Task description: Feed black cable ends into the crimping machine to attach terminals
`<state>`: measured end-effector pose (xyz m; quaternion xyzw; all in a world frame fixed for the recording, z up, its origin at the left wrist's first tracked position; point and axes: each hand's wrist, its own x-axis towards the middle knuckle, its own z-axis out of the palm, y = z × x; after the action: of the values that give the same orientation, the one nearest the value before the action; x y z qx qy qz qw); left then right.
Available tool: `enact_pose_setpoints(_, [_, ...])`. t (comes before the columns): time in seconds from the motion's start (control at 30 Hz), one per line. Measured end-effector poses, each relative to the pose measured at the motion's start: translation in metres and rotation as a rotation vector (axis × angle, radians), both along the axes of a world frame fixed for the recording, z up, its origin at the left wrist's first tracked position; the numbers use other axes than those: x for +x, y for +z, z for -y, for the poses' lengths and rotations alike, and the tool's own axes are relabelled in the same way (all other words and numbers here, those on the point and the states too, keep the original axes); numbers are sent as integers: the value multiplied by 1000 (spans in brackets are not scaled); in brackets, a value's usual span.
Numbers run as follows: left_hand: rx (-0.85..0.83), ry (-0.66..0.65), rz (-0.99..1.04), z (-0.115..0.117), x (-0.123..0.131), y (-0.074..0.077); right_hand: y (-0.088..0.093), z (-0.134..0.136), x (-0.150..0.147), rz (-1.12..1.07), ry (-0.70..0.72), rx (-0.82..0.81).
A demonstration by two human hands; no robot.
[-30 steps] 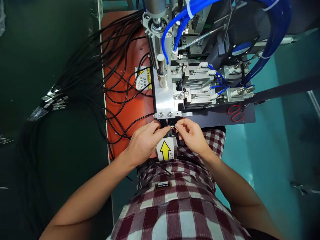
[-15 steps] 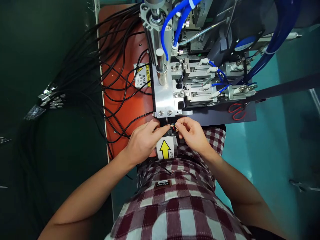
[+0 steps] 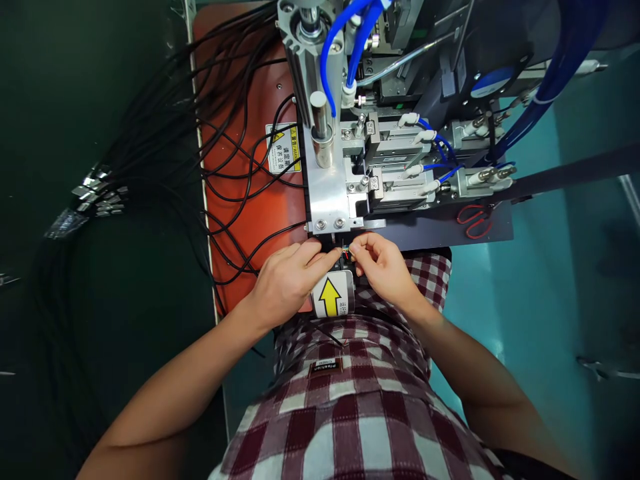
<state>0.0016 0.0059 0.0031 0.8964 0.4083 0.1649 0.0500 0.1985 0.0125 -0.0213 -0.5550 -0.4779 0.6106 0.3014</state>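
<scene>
- Head view: left hand (image 3: 287, 283) and right hand (image 3: 383, 263) are both pinched shut on the coloured wire tips (image 3: 345, 253), at the near edge of the press (image 3: 327, 200), just beyond the arrow label (image 3: 331, 298).
- They look light, limp and easily bent; probably best gripped on the insulation just behind.

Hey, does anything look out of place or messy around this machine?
Mostly the black cables: they loop loosely across the orange plate and spill off its left edge in a tangle. Red-handled scissors lie loose on the machine's dark base. Left hand and right hand pinch fine coloured wires; nothing looks damaged.
</scene>
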Motion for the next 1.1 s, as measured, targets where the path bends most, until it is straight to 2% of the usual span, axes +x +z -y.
enact_pose_setpoints(0.13, [-37, 12, -4, 0, 0, 1, 4, 1, 0, 55, 10, 18])
enact_pose_setpoints(0.23, [-43, 19, -19, 0, 0, 1, 9, 1, -1, 195, 34, 102])
enact_pose_setpoints(0.37, [15, 6, -49, -1, 1, 2, 18, 3, -4, 404, 64, 249])
enact_pose_setpoints(0.5, [76, -12, -81, -2, 1, 3, 21, 3, -5, 490, 88, 330])
enact_pose_setpoints(0.57, [81, -12, -80, -2, 1, 2, 19, 2, -4, 462, 88, 311])
enact_pose_setpoints(0.7, [80, -9, -61, -2, 0, -1, 12, 1, -1, 199, 68, 117])
enact_pose_setpoints(0.77, [75, -12, -61, -2, 0, -2, 10, 1, -1, 140, 46, 88])
enact_pose_setpoints(1.1, [66, -22, 12, -1, -1, -3, 14, 0, 0, 179, 69, 118])
